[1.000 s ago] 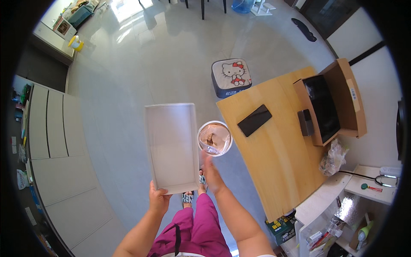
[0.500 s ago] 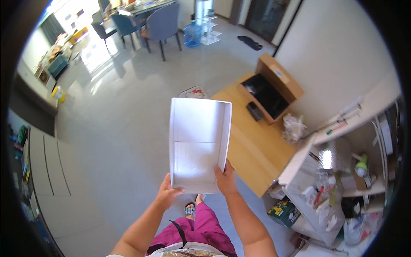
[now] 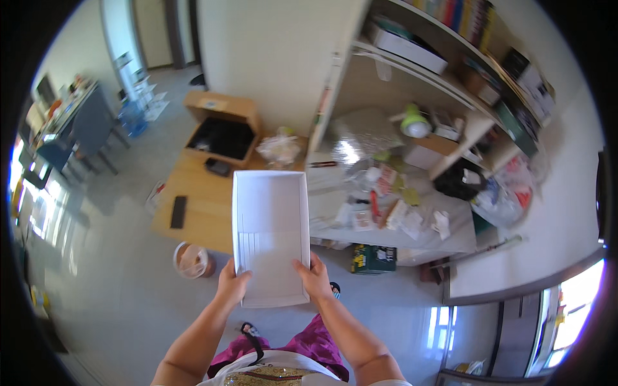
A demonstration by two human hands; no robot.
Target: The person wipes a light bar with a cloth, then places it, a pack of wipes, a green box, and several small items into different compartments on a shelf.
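Observation:
An open white cardboard box [image 3: 273, 212], long and shallow, is held out in front of me with its bare inside facing up. My left hand [image 3: 231, 284] grips its left wall near the close end, thumb over the rim. On the opposite wall my right hand [image 3: 313, 278] does the same, its thumb inside the box. Fingers under the box are hidden. Beyond the box's far end is a light wooden table [image 3: 206, 226], and a cluttered desk [image 3: 412, 238] stands to its right.
The table bears a brown carton [image 3: 222, 128] with black inside, a dark flat phone-like slab [image 3: 179, 212] and a crumpled plastic bag [image 3: 281, 149]. A waste bin [image 3: 193, 260] and a green box [image 3: 373, 258] stand on the floor. A green lamp [image 3: 415, 122] sits on the desk, with shelves above.
My view has swung right, from the open room and chairs toward the desk and shelves. Both hands keep hold of the white box, which has turned along with me.

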